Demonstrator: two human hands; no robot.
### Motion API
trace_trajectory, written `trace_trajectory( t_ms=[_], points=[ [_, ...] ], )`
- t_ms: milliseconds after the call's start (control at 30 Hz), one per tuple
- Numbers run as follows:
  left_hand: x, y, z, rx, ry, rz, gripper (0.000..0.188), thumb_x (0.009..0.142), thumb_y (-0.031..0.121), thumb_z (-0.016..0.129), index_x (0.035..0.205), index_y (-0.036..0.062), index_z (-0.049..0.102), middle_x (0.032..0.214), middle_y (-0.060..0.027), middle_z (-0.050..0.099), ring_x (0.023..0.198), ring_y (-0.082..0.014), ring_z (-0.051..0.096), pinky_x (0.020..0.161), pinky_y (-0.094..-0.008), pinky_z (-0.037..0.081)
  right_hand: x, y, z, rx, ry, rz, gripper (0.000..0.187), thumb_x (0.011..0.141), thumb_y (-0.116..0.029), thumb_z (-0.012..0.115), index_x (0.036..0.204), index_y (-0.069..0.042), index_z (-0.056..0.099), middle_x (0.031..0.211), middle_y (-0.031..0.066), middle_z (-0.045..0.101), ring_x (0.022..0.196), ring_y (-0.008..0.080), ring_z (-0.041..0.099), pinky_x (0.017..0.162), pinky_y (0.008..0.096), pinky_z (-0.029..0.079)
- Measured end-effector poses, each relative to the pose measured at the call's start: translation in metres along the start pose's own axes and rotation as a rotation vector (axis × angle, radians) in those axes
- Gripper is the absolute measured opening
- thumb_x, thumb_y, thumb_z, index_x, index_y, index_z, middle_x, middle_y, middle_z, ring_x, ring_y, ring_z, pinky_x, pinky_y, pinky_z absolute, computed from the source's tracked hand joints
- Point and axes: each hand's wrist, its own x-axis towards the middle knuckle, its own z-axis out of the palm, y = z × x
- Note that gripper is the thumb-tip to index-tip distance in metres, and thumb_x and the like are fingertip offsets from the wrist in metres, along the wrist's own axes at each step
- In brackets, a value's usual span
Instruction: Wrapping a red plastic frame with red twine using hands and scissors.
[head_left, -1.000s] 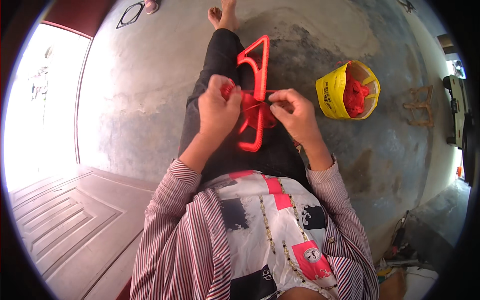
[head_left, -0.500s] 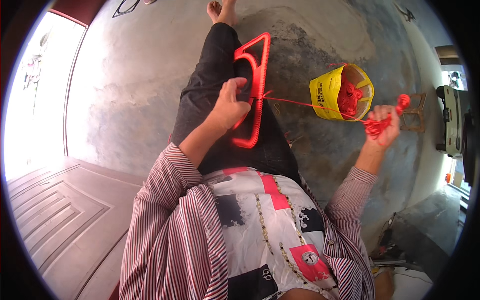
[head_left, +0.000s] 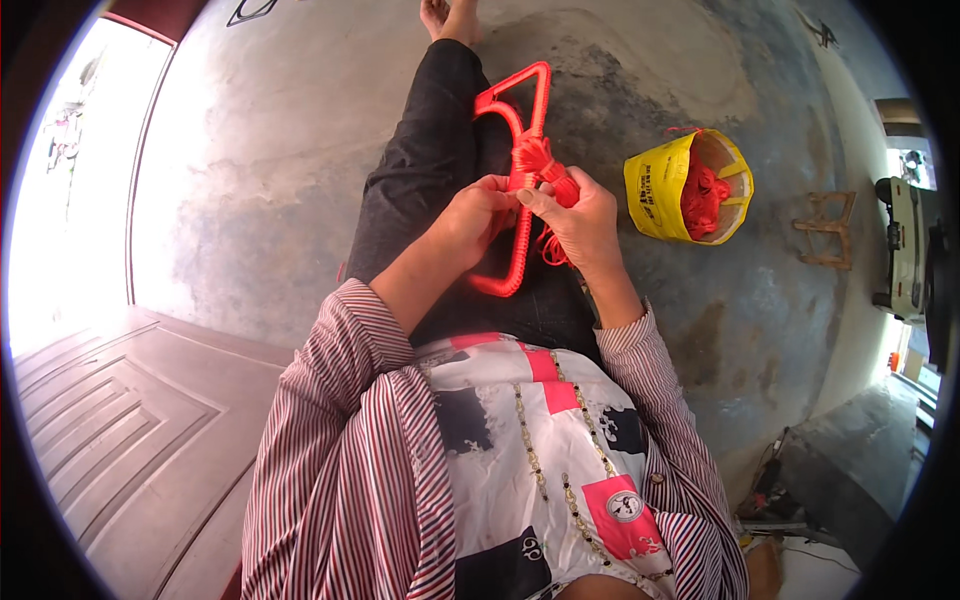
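Over the lap, the left hand is closed on the red frame, the right hand grips a red cord bundle, and a yellow container stands farther right.

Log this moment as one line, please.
left hand: at edge of red frame | right hand: holding red cord | yellow bag: on floor, red material inside

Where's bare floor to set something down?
Grey concrete floor between the bright doorway and black trousers; also between the open yellow bag and striped right sleeve. Crowded: the lap, where left hand and right hand meet at the red cord-wrapped frame and red cord bundle.
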Motion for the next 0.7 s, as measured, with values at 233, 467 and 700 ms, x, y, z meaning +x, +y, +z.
trace_trajectory(
  t_ms=[233,467,700],
  points=[
    [0.009,-0.001,-0.009,-0.012,-0.076,-0.024,0.019,0.083,0.001,0.047,0.099,0.0053,0.057,0.098,-0.0041,0.063,0.092,-0.0160,0.058,0.087,-0.0293,0.044,-0.002,0.005,-0.001,0.102,-0.068,0.099,0.019,0.084,-0.019,0.070,0.087,0.000,0.065,0.064,-0.0045,0.055,0.058,0.0030,0.047,0.054,0.0224,0.040],
    [0.006,-0.002,-0.006,0.022,0.001,-0.063,0.024,0.073,0.001,0.046,0.092,0.0073,0.059,0.090,-0.0018,0.061,0.087,-0.0159,0.056,0.086,-0.0292,0.042,-0.011,0.023,-0.009,0.517,-0.149,0.279,0.023,0.088,-0.022,0.068,0.099,-0.002,0.063,0.070,-0.0015,0.056,0.058,0.0059,0.051,0.055,0.0202,0.041],
    [0.003,0.002,-0.004,-0.019,0.009,-0.090,0.021,0.074,0.000,0.046,0.090,0.0069,0.057,0.089,-0.0025,0.061,0.082,-0.0169,0.057,0.082,-0.0298,0.045,-0.006,0.012,-0.040,0.490,-0.131,0.400,0.018,0.087,-0.020,0.068,0.087,-0.006,0.057,0.067,-0.0012,0.052,0.051,0.0058,0.047,0.048,0.0220,0.038]
  ],
)
